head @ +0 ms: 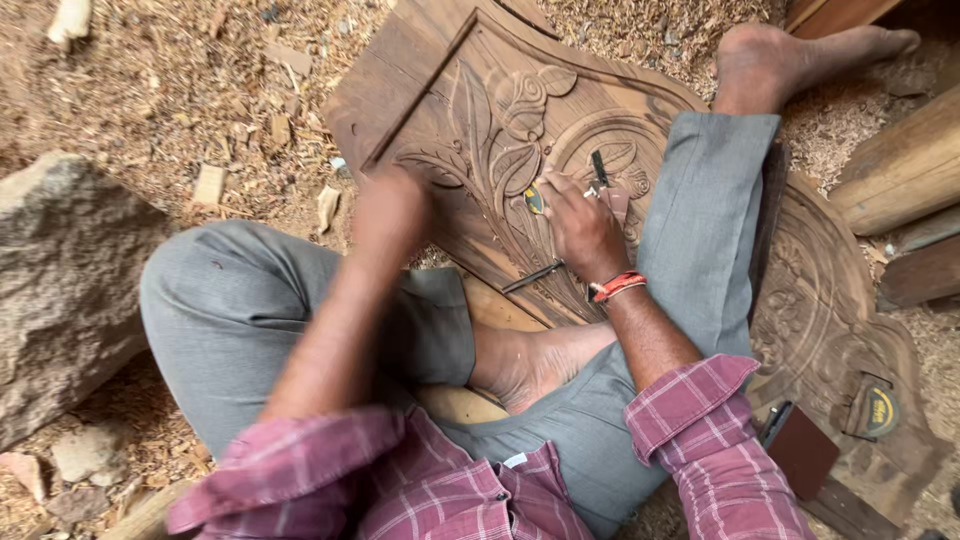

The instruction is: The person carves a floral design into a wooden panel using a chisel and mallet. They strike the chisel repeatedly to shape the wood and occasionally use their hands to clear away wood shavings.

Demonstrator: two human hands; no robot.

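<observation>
We see the carved wooden panel (480, 120) lying flat on the sawdust, dark brown, cut with a flower, leaves and curved bands; the thin dark chisel (598, 168) stands tilted against its relief, tip touching the wood

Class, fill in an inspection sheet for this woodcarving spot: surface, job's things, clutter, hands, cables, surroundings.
Surface: ground covered in wood shavings.
Job's things: carved panel with leaf and flower relief, under the legs; chisel on it.
Clutter: wood chips; spare chisel lying on the panel.
Hands: left hand blurred, over the panel; right hand holds the chisel.
Cables: nothing seen.
Surroundings: rock at left, timber at right.
</observation>
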